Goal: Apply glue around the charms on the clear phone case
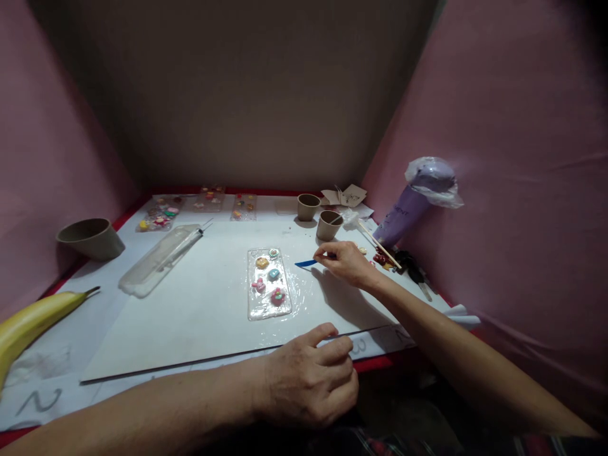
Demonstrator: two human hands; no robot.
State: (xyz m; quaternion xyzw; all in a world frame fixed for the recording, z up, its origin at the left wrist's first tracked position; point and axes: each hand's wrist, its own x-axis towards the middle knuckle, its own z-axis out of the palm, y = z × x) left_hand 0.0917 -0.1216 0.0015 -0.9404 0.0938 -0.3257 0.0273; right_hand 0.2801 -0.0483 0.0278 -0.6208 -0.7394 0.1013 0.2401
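Observation:
A clear phone case lies on the white board with several small colourful charms stuck on it, among them a pink flower and a pink rabbit-like charm. Shiny clear wet stuff is smeared on the board along its right side. My right hand pinches a thin blue plastic blade, whose tip points left, just right of the case. Loosely curled into a fist, my left hand rests at the board's front edge, below the case; nothing shows in its fingers.
Grey-brown cups stand at the back right, another at far left. A clear case with a syringe, decorated cases, a banana and a purple tube surround the white board. Pink side walls enclose the table.

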